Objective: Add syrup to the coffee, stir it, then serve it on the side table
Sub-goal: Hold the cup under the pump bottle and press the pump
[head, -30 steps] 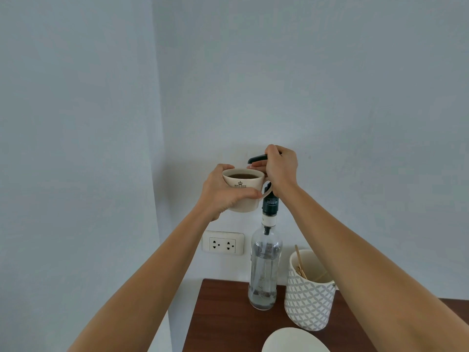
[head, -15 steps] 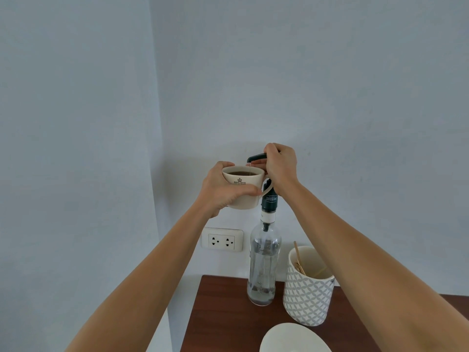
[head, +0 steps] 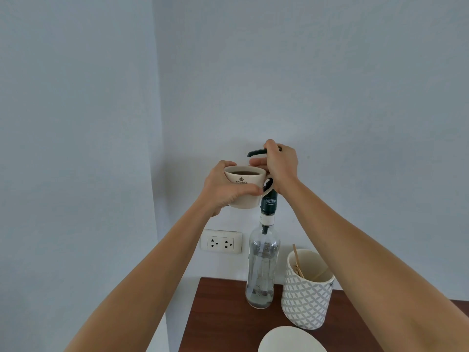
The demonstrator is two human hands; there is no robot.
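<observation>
My left hand (head: 224, 189) holds a cream coffee cup (head: 245, 184) with dark coffee in it, raised in the air under the spout of a pump. My right hand (head: 280, 165) grips the dark pump head (head: 256, 152) on top of a tall clear syrup bottle (head: 263, 265), which stands on the brown table (head: 228, 321). The spout points left, just above the cup's rim. The bottle holds only a little clear liquid at the bottom.
A white patterned pot (head: 307, 293) with wooden stir sticks (head: 297, 261) stands right of the bottle. A white saucer (head: 291, 340) lies at the table's front edge. A wall socket (head: 221, 242) sits behind, and walls close in at the left and back.
The pump head and my right hand have risen a little above the cup's rim. The cup stays under the spout. The view has shifted slightly.
</observation>
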